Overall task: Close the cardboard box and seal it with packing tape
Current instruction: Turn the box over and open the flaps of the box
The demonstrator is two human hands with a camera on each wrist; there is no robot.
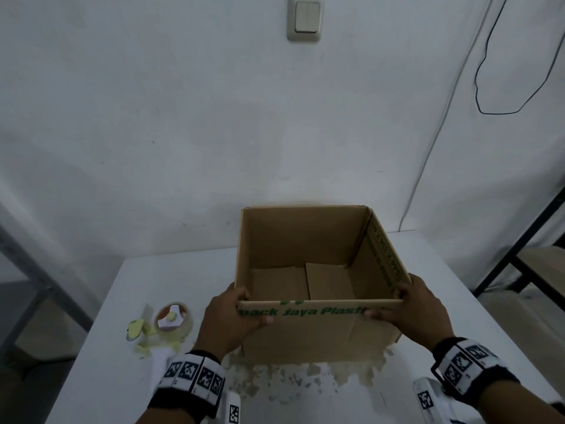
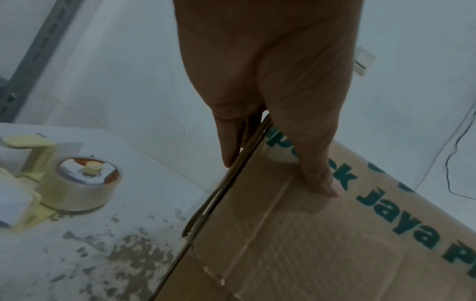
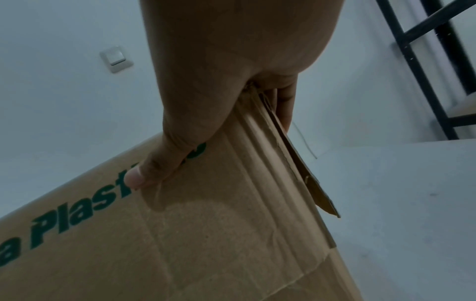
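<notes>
Two hands hold one box (image 1: 321,328) at its near top corners. The left hand (image 1: 232,319) grips the near-left corner: thumb pressed flat on the printed front face, fingers (image 2: 229,142) down the left side. The right hand (image 1: 419,307) grips the near-right corner the same way, thumb on the front face, fingers (image 3: 285,106) curled round the right edge. Each wrist wears one band with black-and-white markers, partly cut off by the bottom edge of the head view.

The box stands on a white desk (image 1: 101,347), its top open; the flaps are folded down along the outside walls. Green lettering runs across the front, its ends hidden under the thumbs. Inside, two bottom flaps show, overlapping.

One tape dispenser (image 1: 162,328) with one roll of clear tape lies on the desk just left of the left hand, apart from it; its handle is partly hidden behind the left wrist. The desk surface near the front edge is worn and patchy.

Farther off, on the wall: one light switch (image 1: 305,18) and two thin cables (image 1: 477,87), one black, one white. A dark frame stands at the right, cut off.
</notes>
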